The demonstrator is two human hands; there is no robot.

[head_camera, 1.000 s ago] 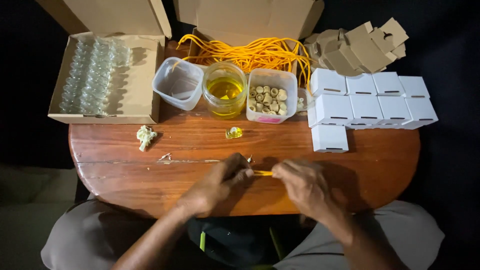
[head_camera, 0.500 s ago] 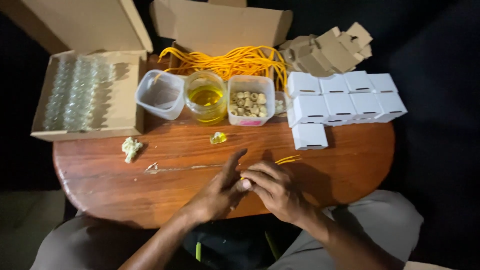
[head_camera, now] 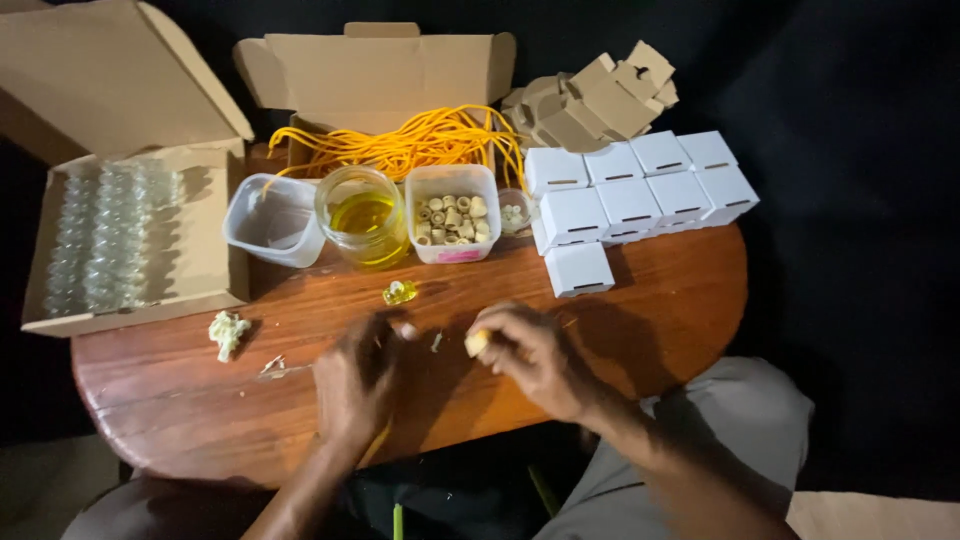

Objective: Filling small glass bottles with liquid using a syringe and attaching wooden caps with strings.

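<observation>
Head view: round wooden table (head_camera: 650, 310), cardboard boxes along its far edge. Box of clear vials (head_camera: 110, 240) at left edge; white cartons (head_camera: 640, 195) at right. Jar of yellow liquid (head_camera: 362, 215) mid-back. Near front edge, left hand (head_camera: 360, 385) rests loosely curled; right hand (head_camera: 535, 355) pinches a small pale piece (head_camera: 477, 343), possibly a cork.

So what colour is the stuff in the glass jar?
Yellow: the liquid in the glass jar shows best in the head view.
</observation>
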